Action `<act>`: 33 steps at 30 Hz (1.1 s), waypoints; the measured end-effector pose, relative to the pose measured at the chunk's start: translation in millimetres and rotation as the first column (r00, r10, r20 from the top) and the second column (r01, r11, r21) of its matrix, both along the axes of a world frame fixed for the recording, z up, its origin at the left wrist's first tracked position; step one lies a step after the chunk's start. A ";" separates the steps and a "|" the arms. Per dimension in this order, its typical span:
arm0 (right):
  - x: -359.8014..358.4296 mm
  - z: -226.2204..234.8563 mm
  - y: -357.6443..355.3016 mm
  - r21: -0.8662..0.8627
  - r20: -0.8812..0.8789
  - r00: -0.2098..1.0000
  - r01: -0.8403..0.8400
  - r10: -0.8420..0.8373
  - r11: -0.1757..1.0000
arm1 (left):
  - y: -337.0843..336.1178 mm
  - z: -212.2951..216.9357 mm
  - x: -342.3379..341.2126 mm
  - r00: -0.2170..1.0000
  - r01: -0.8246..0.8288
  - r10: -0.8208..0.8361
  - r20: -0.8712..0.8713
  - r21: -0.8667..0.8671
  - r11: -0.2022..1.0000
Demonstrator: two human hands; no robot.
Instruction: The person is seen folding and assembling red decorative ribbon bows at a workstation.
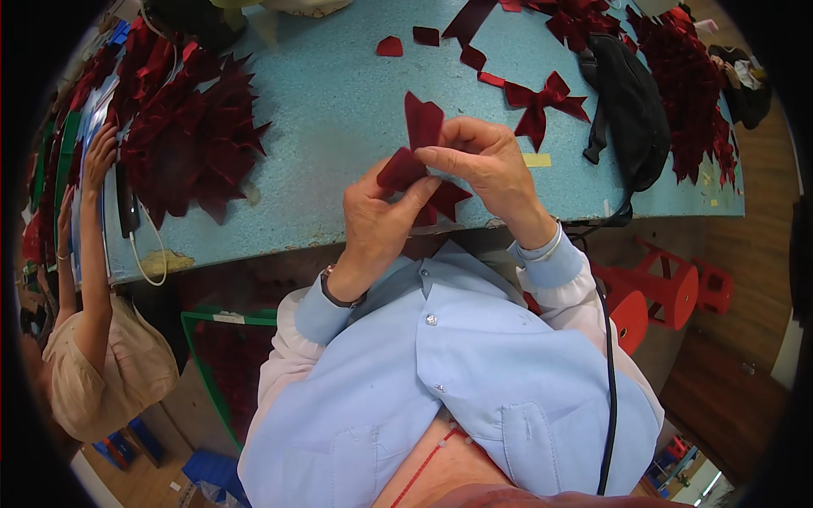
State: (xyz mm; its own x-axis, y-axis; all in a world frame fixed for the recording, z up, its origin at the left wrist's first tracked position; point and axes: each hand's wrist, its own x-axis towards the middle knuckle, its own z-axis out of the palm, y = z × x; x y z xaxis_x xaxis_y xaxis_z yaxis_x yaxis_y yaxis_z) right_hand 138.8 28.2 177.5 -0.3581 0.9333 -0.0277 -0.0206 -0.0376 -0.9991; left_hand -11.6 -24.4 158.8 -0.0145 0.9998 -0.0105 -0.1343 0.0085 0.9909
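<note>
Close to the table's front edge, I hold a dark red velvet bow [400, 170] between both hands. My left hand [373, 213] has its fingers closed round the lower loop, thumb pressed near the middle. Thumb and forefinger of my right hand [493, 162] pinch the bow at its centre, below a loop that stands up. A notched ribbon tail [449, 198] sticks out under my fingers; the knot is partly hidden by them. Right of my hands, a red velvet bow [542, 106] lies flat on the blue table [322, 110].
A heap of red bows [190, 140] covers the table's left side; another pile [686, 93] lies far right beside a black bag [627, 110]. Ribbon scraps [389, 46] lie ahead. A co-worker's arm [95, 229] reaches in at left. Red stools [669, 288] stand below right, a green-rimmed crate [190, 339] below left.
</note>
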 end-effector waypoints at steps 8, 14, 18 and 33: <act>7.5 -29.5 5.0 -0.071 -0.304 0.949 0.067 -0.085 0.995 | 11.4 -22.3 1.7 0.934 0.058 0.000 0.358 -0.153 0.986; 15.1 -23.1 13.8 -0.128 -0.178 0.984 -0.020 -0.003 0.992 | 16.8 -28.7 12.6 0.985 0.016 -0.003 0.173 -0.078 0.997; 22.8 -29.4 10.4 -0.076 -0.216 0.976 -0.014 -0.003 0.997 | 19.4 -30.3 16.5 0.966 0.007 0.017 0.256 -0.094 0.996; 42.3 -26.8 7.6 -0.143 -0.320 0.947 -0.014 -0.033 0.990 | 23.1 -17.3 31.4 0.925 0.218 -0.126 0.358 -0.231 0.948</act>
